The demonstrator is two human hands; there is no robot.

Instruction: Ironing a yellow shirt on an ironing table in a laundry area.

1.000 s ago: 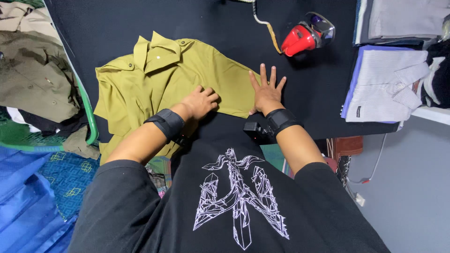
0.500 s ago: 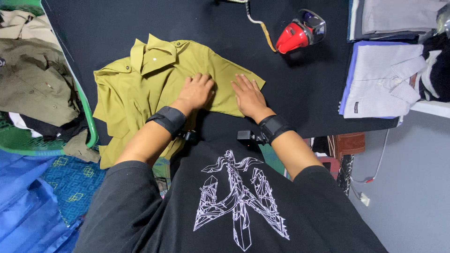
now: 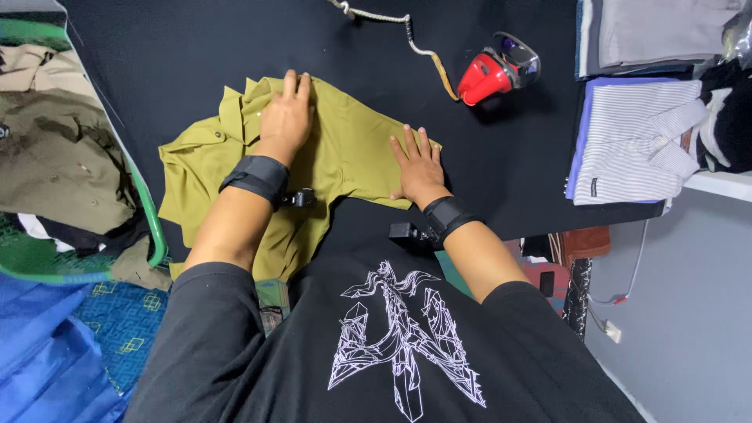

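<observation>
Right now the black desk (image 3: pixel 196 78) carries everything, and the olive shirt (image 3: pixel 345 160) lies across its near-left part, collar to the far side, its tail hanging over the near edge toward me. To smooth it well I judge the cloth wants pressing flat, not pinching, so no crease gets dragged along.

On the left a green basket (image 3: pixel 149 227) holds a heap of drab clothes (image 3: pixel 55 157). On the right, well apart from the shirt, sits a striped folded shirt (image 3: pixel 634 141) with a grey folded stack (image 3: pixel 658 31) beyond it. These stay out of my way.

The red iron (image 3: pixel 495 70) rests at the far right of the shirt, near but not touching it, its cord (image 3: pixel 407 39) trailing off the far edge. I would keep my sweep short of it.

My left hand (image 3: pixel 286 117) lies palm down by the collar, fingers (image 3: pixel 296 84) spread flat and gripping nothing. My right hand (image 3: pixel 419 164) lies flat on the shirt's right edge, fingers straight, also holding nothing. Even pressure from both palms, working outward from the middle, should do best. A black band (image 3: pixel 257 178) wraps each wrist.
</observation>
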